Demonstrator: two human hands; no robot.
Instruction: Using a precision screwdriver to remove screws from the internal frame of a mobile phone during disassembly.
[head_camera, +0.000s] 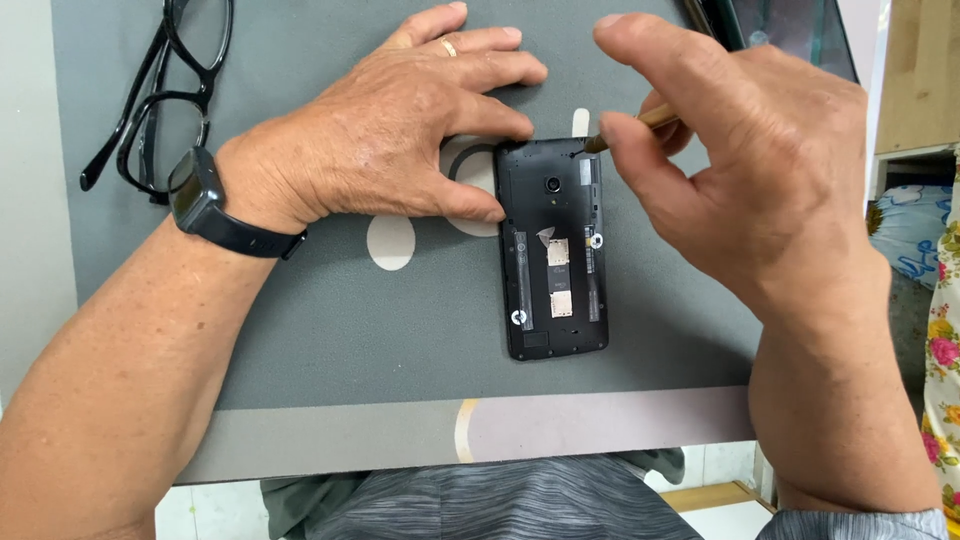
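Head view: phone (553, 250) lay back-open on grey bench (330, 340), long axis running away from person. Left hand (390, 130) fingers spread, pinning its top-left edge; right hand (740, 150) fingers pinched brown tool (640, 125), tip at top-right corner.

A phone (555, 250) is lying on a mat (400, 330) covering the counter (600, 420), with glasses (160, 90) sitting far left behind it.
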